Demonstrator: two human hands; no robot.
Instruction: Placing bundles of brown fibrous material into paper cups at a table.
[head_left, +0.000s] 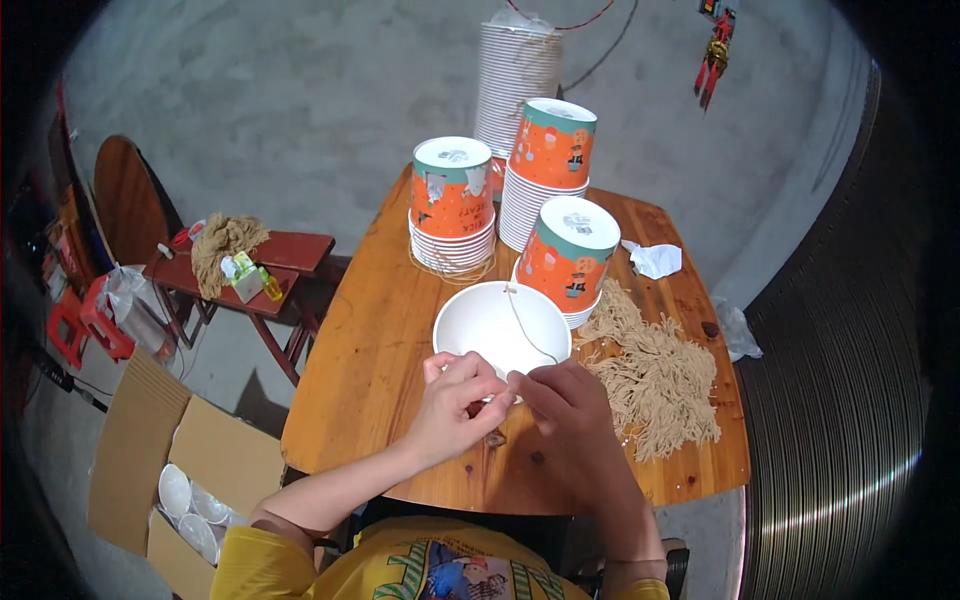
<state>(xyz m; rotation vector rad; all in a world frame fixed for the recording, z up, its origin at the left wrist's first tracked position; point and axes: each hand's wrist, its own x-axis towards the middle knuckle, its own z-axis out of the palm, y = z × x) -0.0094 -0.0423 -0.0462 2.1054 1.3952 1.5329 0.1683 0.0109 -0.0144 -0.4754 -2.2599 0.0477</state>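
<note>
A white paper bucket [485, 318] stands on the wooden table before me, its open mouth facing me. From its far rim a thin tan cord [522, 325] crosses the opening to my right hand. My left hand [460, 402] and my right hand [562, 405] meet at the near rim with fingertips pinched together. Both are closed on the cord's near end, though the fingers mostly hide it there. To the right of my right hand lies a loose heap of tan cords [660, 385].
Upside-down stacks of orange-and-green paper buckets [568, 265] stand behind, with a tall white stack [518, 80] at the back. Crumpled white paper [655, 260] lies at the table's right edge. Left are a red bench [300, 250] and an open cardboard box [225, 445] holding white items.
</note>
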